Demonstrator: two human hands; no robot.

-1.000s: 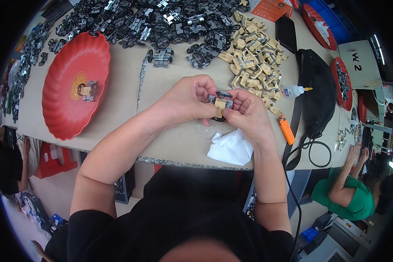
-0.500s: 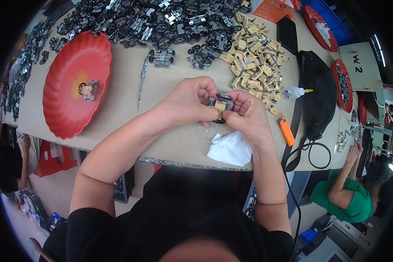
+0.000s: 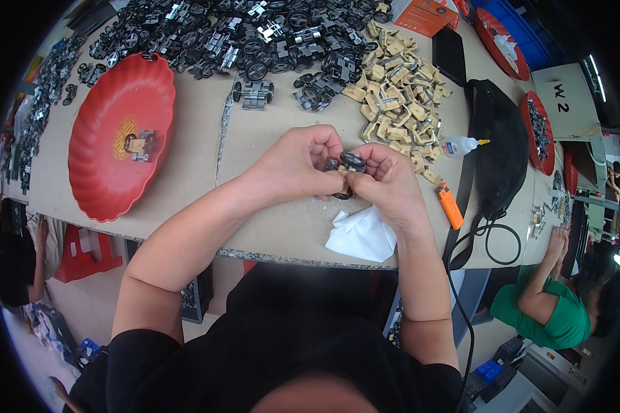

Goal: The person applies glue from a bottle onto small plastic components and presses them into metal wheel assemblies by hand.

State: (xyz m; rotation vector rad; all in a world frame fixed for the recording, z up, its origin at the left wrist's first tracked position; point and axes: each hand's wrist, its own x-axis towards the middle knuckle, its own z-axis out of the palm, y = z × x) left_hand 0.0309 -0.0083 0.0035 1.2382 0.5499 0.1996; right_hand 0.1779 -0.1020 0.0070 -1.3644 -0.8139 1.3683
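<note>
Between both hands, above the table near its front edge, is a small wheeled chassis (image 3: 352, 161) with black wheels and a tan piece at its middle. My left hand (image 3: 302, 165) grips it from the left, thumb pressed against the tan part. From the other side my right hand (image 3: 386, 180) pinches it with thumb and fingers. Fingers hide much of the part. A white cloth (image 3: 362, 236) lies just below the right hand. Beyond the hands are a pile of tan pieces (image 3: 399, 96) with metal bars and a lone grey wheeled chassis (image 3: 257, 94).
A heap of black wheeled chassis (image 3: 255, 41) covers the far table. At left sits a red scalloped tray (image 3: 93, 172) holding one tan-and-grey assembly (image 3: 140, 146). On the right are a glue bottle (image 3: 461, 145), an orange lighter (image 3: 450, 206), a black bag (image 3: 497, 148) and a co-worker in green (image 3: 544, 310).
The chassis has tilted between my fingers, so its upper wheel now faces more toward the view. Both hands stay in nearly the same place.
</note>
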